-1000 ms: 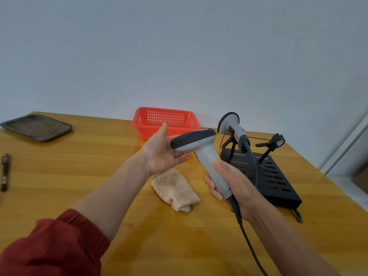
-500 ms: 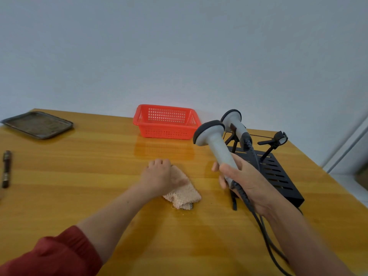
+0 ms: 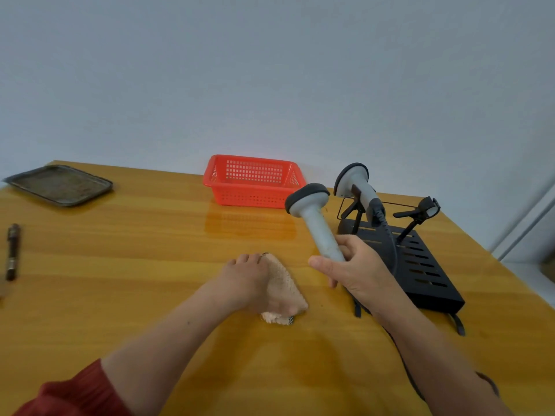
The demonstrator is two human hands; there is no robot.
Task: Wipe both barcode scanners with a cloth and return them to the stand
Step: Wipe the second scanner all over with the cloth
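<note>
While the right hand (image 3: 357,271) gripped the handle of one scanner (image 3: 313,219) and held it tilted above the desk (image 3: 135,265), head up and leaning left, the left hand (image 3: 247,282) lay flat over the cloth (image 3: 285,288), fingers curled on it; whether that grip had closed on the cloth I cannot tell. The cloth sat on the desk near the middle, just left of the raised scanner, its right edge and near corner showing past the hand. The second scanner (image 3: 356,183) rested in the black stand (image 3: 420,265), at its far left corner, with its cord running down across the slotted base. A second holder arm (image 3: 420,211) on the stand's far right carried nothing. The stand stood close to the desk's right edge. A red basket (image 3: 252,181) stood by the wall behind the cloth, well apart from it, with bare wood between. A metal tray (image 3: 60,184) lay at the far left corner and a dark pen (image 3: 12,250) near the left edge. The near desk between both forearms was open, crossed only by the held scanner's cord (image 3: 405,364).
</note>
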